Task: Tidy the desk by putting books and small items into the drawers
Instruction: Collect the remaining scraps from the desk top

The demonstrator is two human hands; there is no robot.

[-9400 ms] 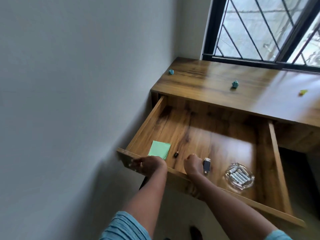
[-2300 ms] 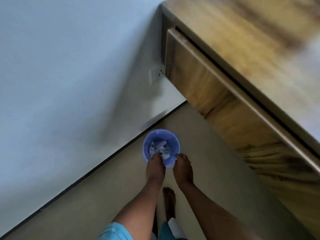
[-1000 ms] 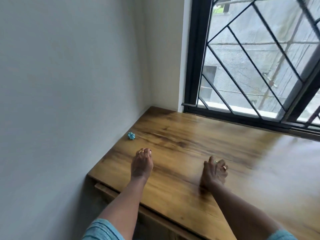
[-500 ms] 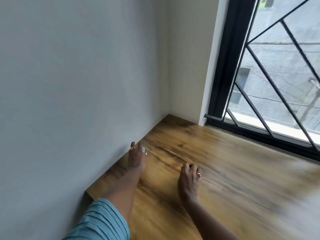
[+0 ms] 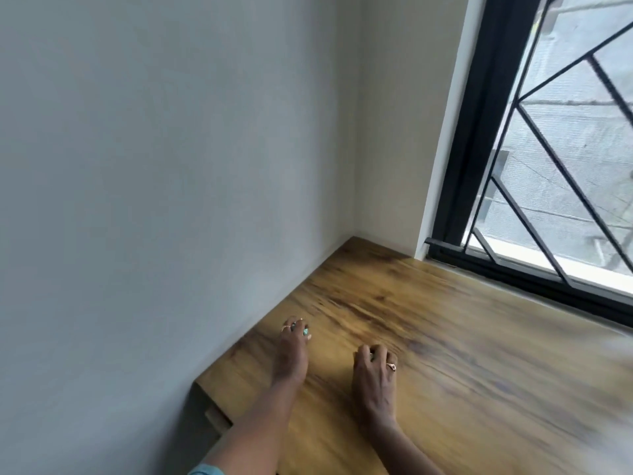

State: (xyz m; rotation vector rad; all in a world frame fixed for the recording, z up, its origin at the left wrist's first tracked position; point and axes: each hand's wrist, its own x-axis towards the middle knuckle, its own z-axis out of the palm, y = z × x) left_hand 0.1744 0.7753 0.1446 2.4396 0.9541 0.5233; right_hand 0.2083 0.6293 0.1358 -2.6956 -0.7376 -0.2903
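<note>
On the wooden desk, near the wall, my left hand reaches forward. Its fingertips pinch a small crumpled teal item that lies on the desk top. My right hand rests to its right with fingers curled under. A sliver of a second small teal item shows between those fingers; the rest of it is hidden. The drawer front shows only as a corner below the desk's left edge and is pushed in.
A grey wall runs along the left side of the desk and meets a white corner. A black-framed window with a metal grille stands at the back right. The right part of the desk is blurred.
The view swung up from the floor bin to the desk. My left hand reached the teal item by the wall and now pinches it. My right hand moved in beside it, fingers curled.
</note>
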